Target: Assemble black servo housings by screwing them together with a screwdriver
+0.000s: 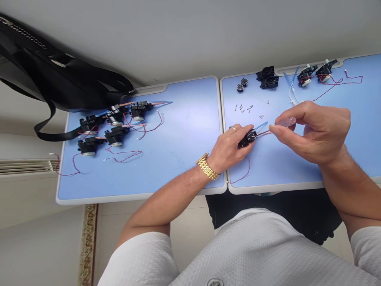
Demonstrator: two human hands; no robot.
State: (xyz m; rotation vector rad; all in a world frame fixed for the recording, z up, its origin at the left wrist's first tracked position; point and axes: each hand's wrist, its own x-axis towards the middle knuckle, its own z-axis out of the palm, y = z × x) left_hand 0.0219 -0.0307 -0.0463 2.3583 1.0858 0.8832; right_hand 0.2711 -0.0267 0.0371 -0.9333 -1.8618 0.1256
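My left hand (228,146) is closed around a small black motor assembly (251,135), pressing it near the front of the right tabletop. A blue tube (262,126) sticks out beside the assembly, and a thin red wire (249,169) trails below it. In the fingers of my right hand (318,129) is a screwdriver (287,122) with a clear, pinkish handle. Its shaft points left and its tip meets the assembly's right end; the exact contact is too small to make out. Several tiny screws (241,108) lie scattered just beyond my left hand.
Two round black parts (242,85) and black housing pieces (269,77) lie at the back. Two wired motor assemblies (307,75) sit back right, near blue-and-white tubes (292,89). Several finished-looking assemblies (114,135) cover part of the left table (184,159). A black bag (53,75) leans behind.
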